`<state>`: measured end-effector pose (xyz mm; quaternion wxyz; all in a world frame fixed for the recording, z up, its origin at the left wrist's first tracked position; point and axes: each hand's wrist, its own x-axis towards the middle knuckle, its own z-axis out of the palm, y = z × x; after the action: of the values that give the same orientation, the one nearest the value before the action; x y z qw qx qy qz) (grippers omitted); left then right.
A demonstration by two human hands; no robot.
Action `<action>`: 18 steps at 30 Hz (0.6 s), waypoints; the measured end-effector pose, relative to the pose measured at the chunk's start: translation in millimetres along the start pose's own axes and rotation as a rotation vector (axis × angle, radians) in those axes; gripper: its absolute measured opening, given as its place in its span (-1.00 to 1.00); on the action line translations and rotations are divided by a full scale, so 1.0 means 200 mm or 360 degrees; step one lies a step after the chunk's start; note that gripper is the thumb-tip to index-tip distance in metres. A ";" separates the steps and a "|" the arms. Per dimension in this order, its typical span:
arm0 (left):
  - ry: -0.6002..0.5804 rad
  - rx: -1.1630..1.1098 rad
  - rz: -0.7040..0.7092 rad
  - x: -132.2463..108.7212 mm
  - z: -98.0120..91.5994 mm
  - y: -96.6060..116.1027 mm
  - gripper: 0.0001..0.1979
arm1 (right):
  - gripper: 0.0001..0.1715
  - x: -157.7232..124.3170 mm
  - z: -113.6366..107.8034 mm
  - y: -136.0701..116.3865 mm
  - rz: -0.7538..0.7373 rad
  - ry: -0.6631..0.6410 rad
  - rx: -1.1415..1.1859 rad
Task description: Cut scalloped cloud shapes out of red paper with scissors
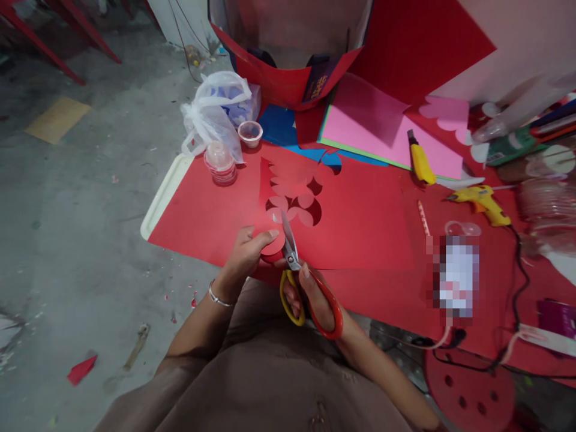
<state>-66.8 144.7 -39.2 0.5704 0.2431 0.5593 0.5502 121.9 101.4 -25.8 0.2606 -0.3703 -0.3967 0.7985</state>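
Observation:
My left hand (247, 257) pinches a round piece of red paper (273, 243) between thumb and fingers, over the front edge of the table. A pair of scissors (291, 259) is in my right hand (315, 294), with thumb and fingers through the red and yellow handles. Its blades point away from me and lie right beside the paper's edge; whether they are cutting into it I cannot tell. Just beyond the hands, several cut red paper pieces (305, 201) and dark round gaps lie on the red sheet (373, 228).
At the back left stand a white plastic bag (211, 114), stacked plastic cups (220, 163) and a small cup (250, 133). Pink sheets (364, 120), a yellow cutter (422, 159) and a yellow glue gun (486, 204) lie right. A black cord (524, 270) crosses the table.

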 end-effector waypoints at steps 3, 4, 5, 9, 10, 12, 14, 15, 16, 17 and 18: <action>0.0010 0.0002 -0.0004 0.00 0.00 0.00 -0.66 | -0.23 0.00 0.00 0.00 0.0002 -0.0001 0.0002; 0.0011 0.0003 -0.0008 0.00 0.00 0.00 -0.66 | -0.23 0.00 0.00 0.00 0.0003 -0.0002 0.0004; 0.0010 0.0005 -0.0011 0.00 0.00 0.00 -0.66 | -0.23 0.00 0.00 0.00 0.0003 -0.0003 0.0007; -0.0009 0.0026 0.0012 0.00 0.00 0.00 -0.65 | -0.20 0.01 0.00 0.00 -0.0009 -0.0006 -0.0004; -0.0014 0.0027 0.0016 0.00 -0.01 0.00 -0.65 | -0.19 0.01 0.00 0.00 -0.0006 -0.0004 -0.0009; -0.0029 0.0031 0.0012 0.00 -0.01 0.00 -0.64 | -0.19 0.01 -0.01 0.01 0.0001 0.0002 -0.0018; -0.0031 0.0036 0.0009 -0.01 -0.01 0.00 -0.65 | -0.19 0.01 -0.01 0.01 0.0014 0.0008 -0.0025; -0.0030 0.0037 0.0007 -0.01 -0.01 0.00 -0.66 | -0.19 0.01 -0.01 0.01 0.0019 0.0014 -0.0026; -0.0024 0.0033 0.0006 -0.01 -0.01 0.00 -0.67 | -0.18 0.01 -0.01 0.01 0.0022 0.0015 -0.0027; -0.0022 0.0026 0.0007 -0.01 -0.01 0.00 -0.68 | -0.18 0.01 -0.01 0.01 0.0025 0.0015 -0.0026; -0.0021 0.0017 0.0010 0.00 -0.01 -0.01 -0.69 | -0.17 0.00 -0.01 0.01 0.0029 0.0015 -0.0023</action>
<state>-68.1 142.7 -40.4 0.5711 0.2515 0.5576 0.5474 123.2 102.3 -28.7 0.2523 -0.3796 -0.3980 0.7961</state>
